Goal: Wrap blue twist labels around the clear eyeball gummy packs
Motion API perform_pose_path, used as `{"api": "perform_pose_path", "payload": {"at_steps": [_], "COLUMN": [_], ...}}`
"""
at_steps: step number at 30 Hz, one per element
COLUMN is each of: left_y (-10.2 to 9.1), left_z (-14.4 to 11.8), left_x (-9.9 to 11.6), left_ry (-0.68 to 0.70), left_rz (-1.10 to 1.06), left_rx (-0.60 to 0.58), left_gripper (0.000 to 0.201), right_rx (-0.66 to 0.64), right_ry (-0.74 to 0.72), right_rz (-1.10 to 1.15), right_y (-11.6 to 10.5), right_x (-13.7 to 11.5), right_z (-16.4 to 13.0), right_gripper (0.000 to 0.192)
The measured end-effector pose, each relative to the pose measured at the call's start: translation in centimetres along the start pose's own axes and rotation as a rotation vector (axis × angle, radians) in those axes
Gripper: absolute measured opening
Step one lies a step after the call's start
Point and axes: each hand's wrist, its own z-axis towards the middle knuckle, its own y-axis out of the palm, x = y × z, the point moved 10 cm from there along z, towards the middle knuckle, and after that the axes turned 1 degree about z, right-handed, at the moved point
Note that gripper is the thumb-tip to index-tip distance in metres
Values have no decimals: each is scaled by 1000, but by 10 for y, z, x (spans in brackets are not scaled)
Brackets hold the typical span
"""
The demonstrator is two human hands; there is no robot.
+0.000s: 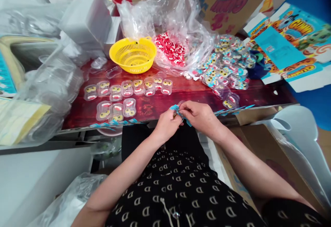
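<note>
My left hand point(167, 123) and my right hand point(200, 116) meet at the near edge of the red table point(181, 94). Together they pinch a small clear candy case with a blue sticker point(178, 109); the case is mostly hidden by my fingers. Rows of open clear cases filled with gummy eyes and mouths point(128, 89) lie just beyond my left hand. A pile of sealed cases with blue labels point(227, 61) lies beyond my right hand. Blue stickers point(116, 123) hang along the table edge.
A yellow basket point(133, 54) stands at the back, next to a clear bag of red and white gummies point(172, 49). Stacks of empty clear trays point(49, 82) fill the left side. Printed candy cartons point(287, 37) lie at the right, and a cardboard box point(261, 158) stands below.
</note>
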Motion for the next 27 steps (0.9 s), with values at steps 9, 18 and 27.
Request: {"api": "perform_pose_path", "payload": {"at_steps": [9,18,27], "left_y": [-4,-7,-7], "left_z": [-1,1,-2], "left_x": [-1,-7,-5], "left_ry": [-19,-1,31], "left_rz": [-18,-73,8], "left_rx": [-4,-2,4], "left_gripper": [28,31,30], "right_rx": [-82,-118,-97], "right_ry": [55,48,91], "right_rz": [-94,-137,-193], "right_y": [7,11,11], "right_x": [-1,-2,-7], "right_z": [7,12,7], "right_gripper": [8,7,23]}}
